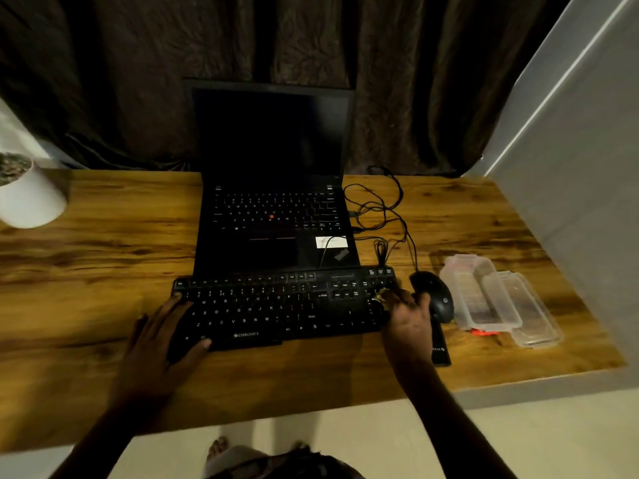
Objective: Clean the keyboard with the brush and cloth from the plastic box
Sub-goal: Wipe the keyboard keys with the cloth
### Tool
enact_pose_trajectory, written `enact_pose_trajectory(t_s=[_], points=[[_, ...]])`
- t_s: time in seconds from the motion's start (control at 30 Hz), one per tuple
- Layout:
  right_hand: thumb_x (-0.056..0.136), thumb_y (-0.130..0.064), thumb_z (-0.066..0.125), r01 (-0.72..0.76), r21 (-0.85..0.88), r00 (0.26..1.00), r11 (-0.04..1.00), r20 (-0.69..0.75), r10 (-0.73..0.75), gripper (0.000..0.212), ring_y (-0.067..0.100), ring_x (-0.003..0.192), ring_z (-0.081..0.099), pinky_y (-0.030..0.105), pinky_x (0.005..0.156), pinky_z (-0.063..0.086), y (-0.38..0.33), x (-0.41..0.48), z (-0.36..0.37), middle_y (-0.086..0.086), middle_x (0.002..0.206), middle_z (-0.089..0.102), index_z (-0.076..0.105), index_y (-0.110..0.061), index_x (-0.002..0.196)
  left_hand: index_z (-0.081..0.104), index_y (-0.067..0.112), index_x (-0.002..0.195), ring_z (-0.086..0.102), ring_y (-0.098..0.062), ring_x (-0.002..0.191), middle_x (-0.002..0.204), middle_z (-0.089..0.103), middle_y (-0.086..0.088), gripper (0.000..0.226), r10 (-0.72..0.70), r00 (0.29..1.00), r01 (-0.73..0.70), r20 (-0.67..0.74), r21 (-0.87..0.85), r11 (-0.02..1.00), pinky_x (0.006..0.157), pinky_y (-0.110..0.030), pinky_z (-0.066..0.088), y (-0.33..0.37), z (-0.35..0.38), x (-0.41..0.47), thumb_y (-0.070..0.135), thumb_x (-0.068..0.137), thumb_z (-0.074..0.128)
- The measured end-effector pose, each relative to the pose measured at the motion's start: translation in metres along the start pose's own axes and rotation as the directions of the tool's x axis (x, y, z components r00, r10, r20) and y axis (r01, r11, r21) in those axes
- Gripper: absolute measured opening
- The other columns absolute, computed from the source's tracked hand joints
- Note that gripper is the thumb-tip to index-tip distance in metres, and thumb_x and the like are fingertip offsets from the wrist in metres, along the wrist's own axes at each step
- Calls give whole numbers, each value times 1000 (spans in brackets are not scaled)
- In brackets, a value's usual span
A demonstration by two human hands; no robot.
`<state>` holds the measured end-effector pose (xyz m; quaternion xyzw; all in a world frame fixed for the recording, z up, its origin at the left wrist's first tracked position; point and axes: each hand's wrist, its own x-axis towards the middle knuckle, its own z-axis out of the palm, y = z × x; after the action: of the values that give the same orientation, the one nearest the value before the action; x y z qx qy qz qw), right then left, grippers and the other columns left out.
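The black keyboard (269, 307) lies across the wooden table in front of an open laptop. My left hand (166, 326) rests flat on the keyboard's left end, fingers stretched over the keys and thumb at the front edge. My right hand (406, 321) is at the keyboard's right end, with its fingers curled round a small brush (380, 298). Only the brush's brass-coloured band and dark tip show, over the number pad. The clear plastic box (484, 295) stands open at the right, its lid (529, 309) beside it. No cloth is visible.
A black mouse (437, 295) sits between my right hand and the box, its cable looping back past the laptop (276, 202). A dark flat object with pale lettering (441, 350) lies by my right wrist. A white plant pot (31, 198) stands far left. Something orange-red (484, 332) pokes out at the box's front.
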<state>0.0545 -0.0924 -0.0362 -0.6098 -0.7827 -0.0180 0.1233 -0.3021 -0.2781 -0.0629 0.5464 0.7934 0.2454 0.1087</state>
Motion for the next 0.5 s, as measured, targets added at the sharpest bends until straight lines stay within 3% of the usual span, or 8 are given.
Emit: enact_pose_trajectory(t_s=[0.07, 0.23, 0.37, 0.5], points=[[78, 7, 55, 47, 60, 999, 997, 22, -49, 34, 56, 114, 56, 65, 91, 51, -15, -2, -1, 27, 115, 66, 66, 2, 110, 35, 27, 153, 21, -16, 152, 164, 26, 5, 83, 3, 1000, -3, 17, 10, 1000, 126, -47, 10, -2, 1, 1, 77, 86, 34], [90, -4, 31, 122, 62, 990, 991, 64, -126, 43, 52, 121, 53, 59, 92, 53, -20, -3, 3, 24, 118, 66, 68, -2, 113, 33, 29, 154, 20, -15, 152, 164, 24, 6, 83, 3, 1000, -3, 27, -5, 1000, 126, -48, 10, -2, 1, 1, 77, 86, 36], [91, -5, 30, 22, 18, 1000, 1000, 8, -22, 38, 57, 94, 63, 66, 82, 54, -8, -1, -1, 29, 91, 69, 66, 5, 100, 36, 28, 152, 11, -1, 147, 160, 26, 12, 82, -8, 1000, 7, -18, -22, 1000, 126, -44, 9, 2, 0, 0, 74, 84, 39], [83, 0, 47, 11, 61, 999, 998, 49, -14, 31, 59, 111, 57, 64, 82, 56, -33, -5, -6, 29, 106, 68, 68, 5, 106, 33, 29, 154, 18, -13, 151, 164, 25, 7, 82, -9, 1000, 9, 10, -8, 1000, 126, -47, 10, -2, 2, 1, 75, 86, 38]])
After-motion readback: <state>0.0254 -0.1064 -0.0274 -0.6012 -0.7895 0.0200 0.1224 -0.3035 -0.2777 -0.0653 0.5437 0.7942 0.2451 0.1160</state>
